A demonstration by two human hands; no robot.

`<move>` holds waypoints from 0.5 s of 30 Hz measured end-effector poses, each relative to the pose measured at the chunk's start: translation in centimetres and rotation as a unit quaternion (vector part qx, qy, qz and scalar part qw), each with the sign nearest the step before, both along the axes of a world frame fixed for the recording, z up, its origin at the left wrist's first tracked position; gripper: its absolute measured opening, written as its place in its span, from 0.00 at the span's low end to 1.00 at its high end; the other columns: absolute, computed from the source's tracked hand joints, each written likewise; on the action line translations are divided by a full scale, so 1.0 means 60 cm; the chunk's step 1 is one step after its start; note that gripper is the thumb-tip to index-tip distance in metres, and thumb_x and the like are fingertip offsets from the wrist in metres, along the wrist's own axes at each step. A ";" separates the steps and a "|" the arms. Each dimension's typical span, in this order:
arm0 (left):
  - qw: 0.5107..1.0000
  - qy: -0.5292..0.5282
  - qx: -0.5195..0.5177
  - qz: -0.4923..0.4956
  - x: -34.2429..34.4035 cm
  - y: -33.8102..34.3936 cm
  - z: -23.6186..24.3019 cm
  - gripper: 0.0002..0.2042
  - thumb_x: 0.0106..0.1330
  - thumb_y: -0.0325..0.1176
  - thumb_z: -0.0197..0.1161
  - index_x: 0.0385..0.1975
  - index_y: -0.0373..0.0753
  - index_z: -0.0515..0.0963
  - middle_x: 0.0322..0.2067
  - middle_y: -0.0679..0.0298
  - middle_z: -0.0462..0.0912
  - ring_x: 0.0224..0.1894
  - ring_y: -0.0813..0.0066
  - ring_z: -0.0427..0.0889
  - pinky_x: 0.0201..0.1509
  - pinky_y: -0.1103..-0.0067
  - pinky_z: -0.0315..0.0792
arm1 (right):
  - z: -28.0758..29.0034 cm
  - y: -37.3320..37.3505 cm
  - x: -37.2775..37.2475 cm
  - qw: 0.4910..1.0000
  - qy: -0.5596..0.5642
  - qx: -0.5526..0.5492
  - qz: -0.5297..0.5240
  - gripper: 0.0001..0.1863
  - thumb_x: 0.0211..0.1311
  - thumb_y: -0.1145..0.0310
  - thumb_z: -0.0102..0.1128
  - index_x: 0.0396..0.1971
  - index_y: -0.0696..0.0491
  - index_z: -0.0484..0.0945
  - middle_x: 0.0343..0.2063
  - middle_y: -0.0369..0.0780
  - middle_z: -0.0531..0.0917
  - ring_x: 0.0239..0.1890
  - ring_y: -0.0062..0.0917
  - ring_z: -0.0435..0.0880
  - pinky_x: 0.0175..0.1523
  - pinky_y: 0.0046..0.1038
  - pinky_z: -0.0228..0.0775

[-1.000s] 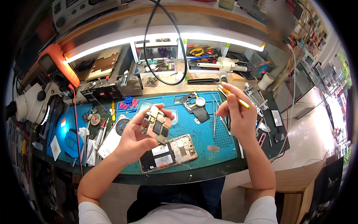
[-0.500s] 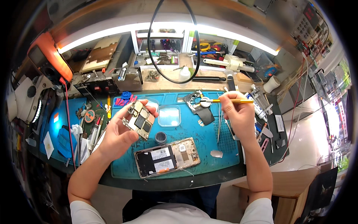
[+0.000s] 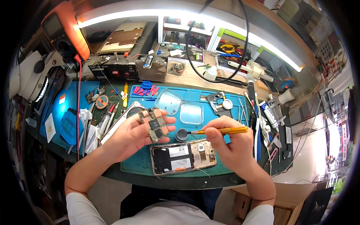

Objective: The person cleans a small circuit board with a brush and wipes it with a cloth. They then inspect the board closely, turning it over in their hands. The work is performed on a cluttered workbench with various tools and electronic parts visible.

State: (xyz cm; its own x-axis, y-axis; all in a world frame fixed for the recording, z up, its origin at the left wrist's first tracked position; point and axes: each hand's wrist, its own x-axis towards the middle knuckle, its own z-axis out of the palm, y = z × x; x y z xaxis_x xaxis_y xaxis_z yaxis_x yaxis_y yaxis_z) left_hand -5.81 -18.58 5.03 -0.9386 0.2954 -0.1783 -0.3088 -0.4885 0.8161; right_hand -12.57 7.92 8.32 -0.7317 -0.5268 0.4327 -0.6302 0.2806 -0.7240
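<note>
My left hand (image 3: 127, 134) holds a phone circuit board (image 3: 156, 125) tilted up between thumb and fingers, above the mat. Pinched in my right hand (image 3: 235, 150) is a small brush (image 3: 227, 131) with a gold-yellow handle. Its dark tip points left and reaches the rim of a small round jar (image 3: 182, 135) of dark paste; whether it dips in I cannot tell. Just below the jar lies an opened phone housing (image 3: 204, 159), with a black battery area and white labels, on the blue mat (image 3: 137, 165).
Two clear plastic boxes (image 3: 192, 123) sit behind the jar. Phone parts with a round white disc (image 3: 227, 104) lie at the far right of the mat. Tweezers, tubes and tools line the right edge. An orange multimeter (image 3: 71, 37) stands at left; a black cable loop (image 3: 245, 41) hangs overhead.
My right hand has brought the brush from the far parts down and left to the jar. The board has turned in my left hand. The whole view has shifted.
</note>
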 end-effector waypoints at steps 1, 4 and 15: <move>1.000 0.002 -0.004 -0.013 0.001 -0.003 -0.005 0.42 0.64 0.52 0.70 0.70 0.34 0.59 0.68 0.46 0.66 0.70 0.54 0.69 0.70 0.58 0.68 | -0.004 -0.010 -0.002 0.999 0.039 0.014 0.000 0.07 0.66 0.67 0.67 0.33 0.55 0.81 0.25 0.36 0.83 0.19 0.20 0.78 0.23 0.23 0.67; 0.999 -0.022 -0.015 -0.041 -0.001 -0.009 -0.010 0.40 0.65 0.49 0.71 0.70 0.36 0.59 0.70 0.48 0.64 0.69 0.56 0.70 0.68 0.61 0.70 | -0.023 -0.023 -0.007 0.996 0.085 0.030 0.005 0.06 0.64 0.70 0.68 0.32 0.54 0.79 0.23 0.36 0.81 0.18 0.24 0.78 0.23 0.25 0.67; 0.998 -0.029 0.002 -0.061 0.010 -0.002 -0.022 0.42 0.64 0.49 0.72 0.70 0.36 0.56 0.70 0.49 0.62 0.66 0.52 0.74 0.66 0.61 0.72 | -0.048 -0.033 -0.024 0.995 0.075 0.058 0.035 0.09 0.63 0.68 0.69 0.32 0.53 0.76 0.24 0.36 0.81 0.21 0.30 0.80 0.25 0.29 0.69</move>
State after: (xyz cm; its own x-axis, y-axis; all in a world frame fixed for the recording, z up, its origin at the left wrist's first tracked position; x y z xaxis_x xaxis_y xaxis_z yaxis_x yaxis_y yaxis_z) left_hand -5.20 -18.72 3.73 -0.8839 0.4069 -0.2304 -0.4127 -0.4472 0.7935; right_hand -14.00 5.93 5.45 -0.6228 -0.6268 0.4682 -0.7501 0.3082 -0.5852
